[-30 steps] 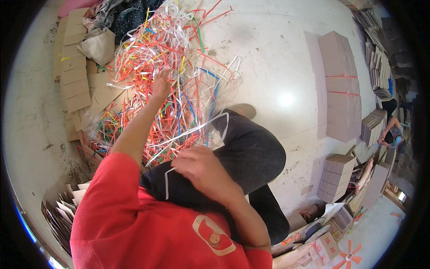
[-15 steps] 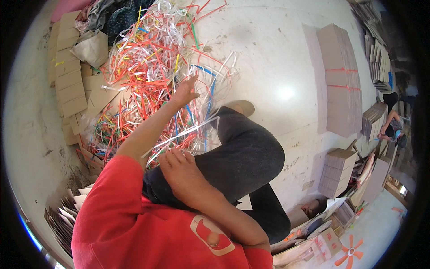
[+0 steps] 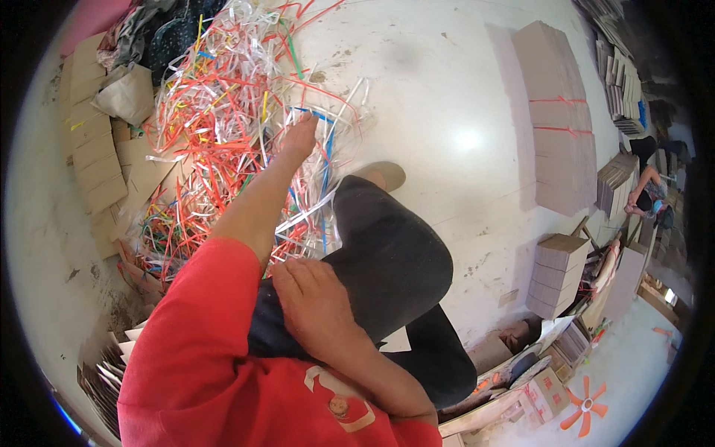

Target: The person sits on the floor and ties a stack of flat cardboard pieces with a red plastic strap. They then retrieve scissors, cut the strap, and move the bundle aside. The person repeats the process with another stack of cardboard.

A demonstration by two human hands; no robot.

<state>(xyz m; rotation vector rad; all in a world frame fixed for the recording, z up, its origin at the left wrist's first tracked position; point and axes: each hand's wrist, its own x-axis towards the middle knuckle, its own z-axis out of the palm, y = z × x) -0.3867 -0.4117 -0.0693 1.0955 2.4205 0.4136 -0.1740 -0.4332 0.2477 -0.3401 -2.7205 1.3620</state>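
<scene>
A large tangled heap of plastic packing straps (image 3: 216,141), in red, white, yellow, blue and green, lies on the floor in front of me. My left hand (image 3: 300,135) reaches over its right edge, fingers drawn together beside a blue strap (image 3: 327,156). Whatever those fingers may hold is too small to make out. On my dark-trousered thigh (image 3: 395,261) rests my right hand (image 3: 316,302), fingers laid flat and holding nothing.
Flattened cardboard (image 3: 93,149) and a beige bag (image 3: 126,94) lie left of the heap. Red-strapped cardboard stacks (image 3: 555,119) stand on the right, with another cardboard stack (image 3: 557,276) nearer. A co-worker (image 3: 649,197) is at the far right. An orange-bladed fan (image 3: 587,404) appears lower right.
My left hand has gone from a stretched finger and spread thumb to fingers drawn together. It has shifted slightly up beside the blue strap. My right hand stays on the thigh.
</scene>
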